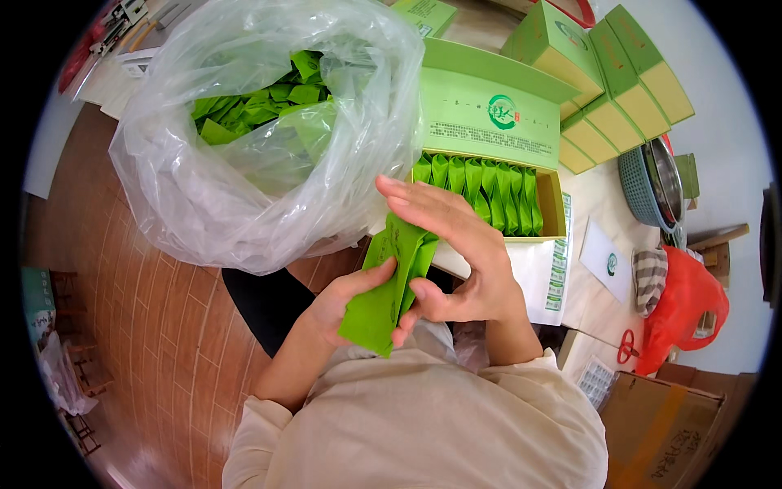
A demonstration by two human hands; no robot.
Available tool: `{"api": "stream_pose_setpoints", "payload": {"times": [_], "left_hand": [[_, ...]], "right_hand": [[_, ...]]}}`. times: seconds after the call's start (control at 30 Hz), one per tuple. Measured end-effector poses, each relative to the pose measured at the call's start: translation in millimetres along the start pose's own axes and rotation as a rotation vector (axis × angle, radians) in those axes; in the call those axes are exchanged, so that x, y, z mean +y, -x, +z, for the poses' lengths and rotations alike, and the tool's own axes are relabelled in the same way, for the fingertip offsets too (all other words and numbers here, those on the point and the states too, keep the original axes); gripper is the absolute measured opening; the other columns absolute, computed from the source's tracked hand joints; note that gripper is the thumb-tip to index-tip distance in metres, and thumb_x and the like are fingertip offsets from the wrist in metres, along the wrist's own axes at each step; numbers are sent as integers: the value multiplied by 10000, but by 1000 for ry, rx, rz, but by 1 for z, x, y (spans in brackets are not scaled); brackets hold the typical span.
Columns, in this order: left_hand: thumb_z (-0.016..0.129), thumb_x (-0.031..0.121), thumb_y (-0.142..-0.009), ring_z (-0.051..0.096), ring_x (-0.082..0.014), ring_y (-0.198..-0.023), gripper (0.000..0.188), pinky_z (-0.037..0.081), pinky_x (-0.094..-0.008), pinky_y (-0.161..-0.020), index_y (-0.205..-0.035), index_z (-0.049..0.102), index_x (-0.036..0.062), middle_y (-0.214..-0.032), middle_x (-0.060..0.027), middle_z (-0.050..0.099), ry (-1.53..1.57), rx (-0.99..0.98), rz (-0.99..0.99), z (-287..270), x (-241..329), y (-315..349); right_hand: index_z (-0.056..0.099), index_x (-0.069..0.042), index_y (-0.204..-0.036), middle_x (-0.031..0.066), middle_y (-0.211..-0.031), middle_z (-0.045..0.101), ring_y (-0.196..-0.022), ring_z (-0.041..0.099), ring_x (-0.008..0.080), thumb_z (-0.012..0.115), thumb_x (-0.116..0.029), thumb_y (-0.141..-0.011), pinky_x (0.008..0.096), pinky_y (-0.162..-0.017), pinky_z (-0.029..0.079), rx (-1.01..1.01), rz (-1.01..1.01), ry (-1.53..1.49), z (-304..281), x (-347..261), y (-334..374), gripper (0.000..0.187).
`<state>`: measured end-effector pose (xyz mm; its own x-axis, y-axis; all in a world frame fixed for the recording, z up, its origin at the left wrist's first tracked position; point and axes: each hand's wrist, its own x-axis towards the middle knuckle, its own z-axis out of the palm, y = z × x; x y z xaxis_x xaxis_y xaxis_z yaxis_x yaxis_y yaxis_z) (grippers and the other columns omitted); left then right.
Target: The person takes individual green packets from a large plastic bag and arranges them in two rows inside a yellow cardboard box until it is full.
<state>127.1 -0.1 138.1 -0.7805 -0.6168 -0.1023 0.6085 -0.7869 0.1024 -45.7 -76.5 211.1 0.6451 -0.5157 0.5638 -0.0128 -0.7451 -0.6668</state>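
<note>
A few green foil sachets (383, 289) are stacked between my hands, just in front of my chest. My left hand (346, 301) grips them from the left, its thumb lying across the top sachet. On the other side my right hand (464, 257) is curved around their edges, thumb low and fingers stretched over the upper end. Right behind it stands an open light-green box (554, 213) with a row of upright green sachets (497, 191) inside, its lid raised. To the left, a big clear plastic bag (179, 196) holds many loose green sachets (261, 106).
Closed green boxes (619, 73) are stacked at the back right. Beside them sit a blue-grey basket (639, 183), a white card (607, 259), a sticker sheet (557, 277), red scissors (626, 346) and a red plastic bag (688, 301). A cardboard carton (660, 424) stands at lower right.
</note>
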Motion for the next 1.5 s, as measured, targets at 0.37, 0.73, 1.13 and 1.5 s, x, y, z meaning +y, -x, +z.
{"api": "stream_pose_setpoints", "payload": {"times": [0.37,0.73,1.13,1.5], "left_hand": [[405,420,-962,629,-268,-705,448,506,-376,-623,-1149,505,25,-866,-159,608,-78,-137,26,-2,-4,1],[393,386,-983,661,-257,-790,441,541,-360,-674,-1162,513,1,-958,-174,623,-116,-171,51,-11,-8,-7],[389,435,-951,636,-278,-594,523,513,-328,-495,-1224,481,-1,-962,-227,616,56,-175,-45,-8,4,1],[413,482,-961,558,-184,-986,624,484,-366,-843,-1435,266,104,-1103,-102,539,-336,0,371,-11,-9,-23]], "right_hand": [[618,0,-1165,158,-1201,615,-1168,558,312,587,-122,-735,462,-1038,340,3,48,9,1,-15,5,448],[536,39,-1221,172,-1154,635,-1161,564,305,434,-68,-892,442,-1054,324,61,156,-86,6,-17,17,361],[582,-64,-1223,156,-1249,538,-1129,500,331,678,-77,-635,422,-957,392,-187,67,59,-22,-16,21,596],[608,-5,-970,127,-883,616,-805,594,269,709,16,-713,335,-706,473,273,353,248,-27,-27,42,277]]}}
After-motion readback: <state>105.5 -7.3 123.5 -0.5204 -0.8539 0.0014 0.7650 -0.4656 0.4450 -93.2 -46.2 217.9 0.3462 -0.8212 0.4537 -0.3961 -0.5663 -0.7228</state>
